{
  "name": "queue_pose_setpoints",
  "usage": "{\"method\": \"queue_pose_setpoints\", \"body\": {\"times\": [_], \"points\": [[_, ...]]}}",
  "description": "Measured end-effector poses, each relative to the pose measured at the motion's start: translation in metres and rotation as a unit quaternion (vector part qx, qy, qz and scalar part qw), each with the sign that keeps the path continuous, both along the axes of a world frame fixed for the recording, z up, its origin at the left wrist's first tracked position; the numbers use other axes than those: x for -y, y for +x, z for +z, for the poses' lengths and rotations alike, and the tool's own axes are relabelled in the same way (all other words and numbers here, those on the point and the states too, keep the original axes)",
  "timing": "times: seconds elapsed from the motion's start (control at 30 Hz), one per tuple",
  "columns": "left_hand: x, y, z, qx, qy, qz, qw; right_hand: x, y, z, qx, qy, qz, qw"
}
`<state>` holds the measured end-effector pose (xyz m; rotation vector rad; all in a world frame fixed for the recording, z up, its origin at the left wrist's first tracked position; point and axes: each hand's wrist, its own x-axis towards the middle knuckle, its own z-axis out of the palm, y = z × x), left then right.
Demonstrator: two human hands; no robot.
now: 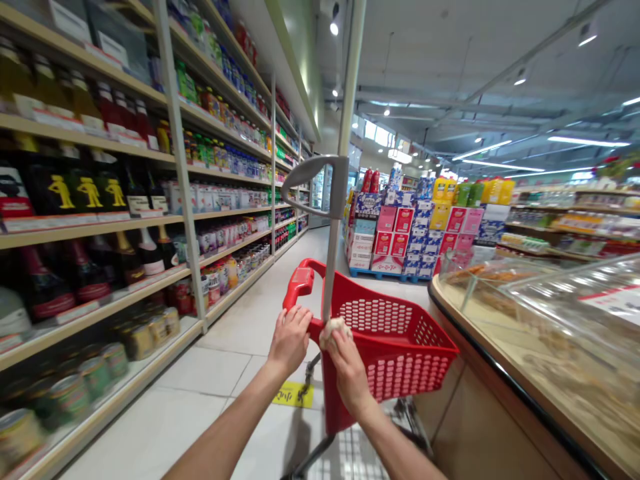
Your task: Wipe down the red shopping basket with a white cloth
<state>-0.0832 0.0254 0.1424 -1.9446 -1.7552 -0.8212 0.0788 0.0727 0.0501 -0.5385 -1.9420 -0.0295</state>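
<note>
A red plastic shopping cart (395, 360) with a perforated basket stands in front of me, turned toward the right. My left hand (291, 340) curls over its near rim, just below the red handle (300, 283). A crumpled whitish cloth (334, 328) is under the fingers of my right hand (349, 363), pressed against the rim at the foot of a pole. This pale pole (331, 267) rises from the cart past the top of the view. Partway up, it carries a grey loop-shaped grip (316, 185). The palms and thumbs are mostly hidden.
Shelves (183, 167) with bottles, cans and jars line the left. A display counter (500, 347) with clear covers stands close on the right. Stacked drink cartons (393, 233) sit on a blue pallet ahead. A yellow floor sticker (295, 394) lies beside the cart on pale tiles.
</note>
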Motion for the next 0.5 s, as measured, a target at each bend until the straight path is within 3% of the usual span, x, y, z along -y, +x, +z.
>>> {"method": "queue_pose_setpoints", "body": {"times": [0.1, 0.17, 0.27, 0.33, 0.4, 0.5], "points": [[-0.001, -0.002, 0.000, 0.012, -0.008, 0.003, 1.000, 0.012, 0.009, -0.038, 0.063, -0.025, 0.013, 0.998], [-0.002, -0.003, 0.001, 0.021, -0.014, 0.009, 1.000, 0.016, 0.015, -0.034, 0.046, -0.010, 0.014, 0.999], [-0.003, -0.002, 0.001, 0.030, -0.018, 0.010, 0.999, 0.013, 0.011, 0.020, -0.025, 0.035, -0.016, 0.999], [-0.003, 0.000, 0.001, 0.035, -0.019, 0.013, 0.999, 0.006, 0.003, 0.064, -0.028, 0.108, -0.013, 0.994], [-0.003, 0.002, 0.001, 0.041, -0.017, 0.017, 0.999, -0.005, -0.005, 0.099, 0.058, 0.154, 0.011, 0.986], [-0.002, 0.004, 0.001, 0.042, -0.010, 0.011, 0.999, -0.022, -0.010, 0.146, 0.237, 0.179, 0.065, 0.953]]}}
